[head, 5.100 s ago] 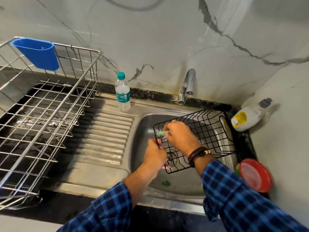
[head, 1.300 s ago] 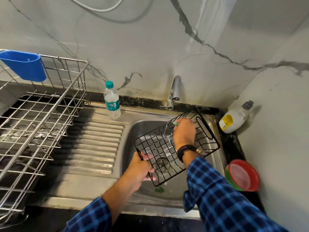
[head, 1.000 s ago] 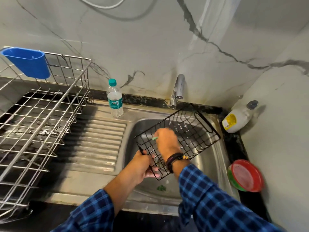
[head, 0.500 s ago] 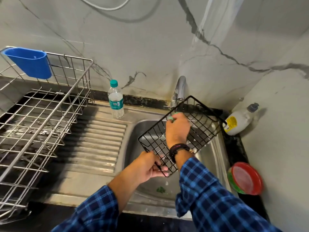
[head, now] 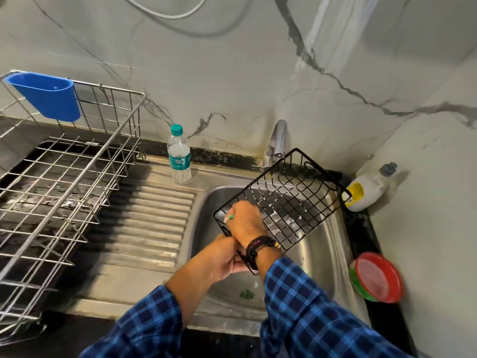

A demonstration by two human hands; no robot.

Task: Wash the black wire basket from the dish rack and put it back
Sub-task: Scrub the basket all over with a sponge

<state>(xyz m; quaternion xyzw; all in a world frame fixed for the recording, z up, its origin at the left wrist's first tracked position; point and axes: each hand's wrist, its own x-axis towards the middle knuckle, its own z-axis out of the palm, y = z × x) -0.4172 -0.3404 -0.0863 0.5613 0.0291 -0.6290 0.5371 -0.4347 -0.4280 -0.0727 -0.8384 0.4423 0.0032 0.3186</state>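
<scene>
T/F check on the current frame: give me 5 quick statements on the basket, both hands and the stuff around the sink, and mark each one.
1. The black wire basket is held tilted over the sink. True.
2. The left hand grips the basket's near corner. True.
3. The right hand is empty. False: it holds a green scrubber inside the basket.
4. The water bottle lies in the sink. False: it stands upright on the drainboard.
5. The blue cup hangs on the dish rack. True.
</scene>
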